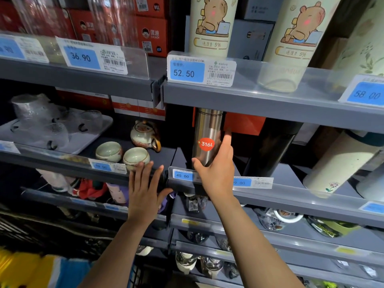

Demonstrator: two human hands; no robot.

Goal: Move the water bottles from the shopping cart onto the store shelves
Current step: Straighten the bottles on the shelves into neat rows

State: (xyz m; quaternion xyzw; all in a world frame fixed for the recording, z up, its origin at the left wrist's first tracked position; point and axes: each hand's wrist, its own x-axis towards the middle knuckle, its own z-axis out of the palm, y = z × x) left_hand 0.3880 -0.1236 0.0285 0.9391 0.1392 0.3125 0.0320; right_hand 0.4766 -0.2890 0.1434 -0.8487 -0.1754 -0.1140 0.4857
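Note:
A steel water bottle (207, 129) with a red "316L" sticker stands upright on the middle grey shelf (291, 196), just behind the 45.00 price tag. My right hand (216, 169) grips its lower part, thumb on the left and fingers round the right side. With its fingers straight and spread, my left hand (145, 188) hovers in front of the shelf edge to the left and holds nothing. A black bottle (272, 146) stands to the right of the steel one. The black wire of the shopping cart (25, 227) shows at the lower left.
Cream bottles with a bear drawing (212, 26) stand on the upper shelf. Two tea bowls (122, 153) and a teapot (145, 134) sit left of the steel bottle, glass cups on a tray (91, 136) farther left. Floral cream bottles (336, 163) lean at the right. Lower shelves hold glassware.

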